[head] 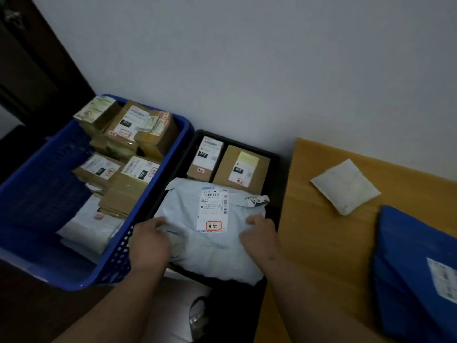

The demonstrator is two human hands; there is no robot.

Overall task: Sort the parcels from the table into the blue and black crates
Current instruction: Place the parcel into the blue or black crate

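— While pinned at both near corners, where does the grey mailer bag (210,226) lie?
— Between the two hands, stretching away from them over the black crate (273,154), label up, red stamp just beyond the fingertips. Near edge hanging over the crate's front rim.

— And the grips?
— Left hand (149,243) curled on the bag's left near corner, fingers bunching the plastic. Right hand (259,237) curled on the right near corner, knuckles up, plastic gathered beneath. Both closed on the bag; thumbs hidden.

— Beyond the bag?
— Two cardboard boxes (228,164) side by side at the crate's far end, labels up, just past the bag's far edge. Touching it or not: cannot tell.

— Left of the left hand?
— Blue crate (49,184), its wall right beside the wrist, packed with labelled cardboard parcels (128,134) stacked at the far end and in the middle, plus pale flat bags (91,226) at the near end.

— Right of the right hand?
— Wooden table (321,231), edge close to the forearm. On it, well apart from the grip: a small white padded pouch (346,186) farther off, and a blue mailer bag (408,273) nearer, with a white label, cut by the frame's edge.

— Below the arms?
— Dark floor and a blurred shoe (197,315) between the forearms.
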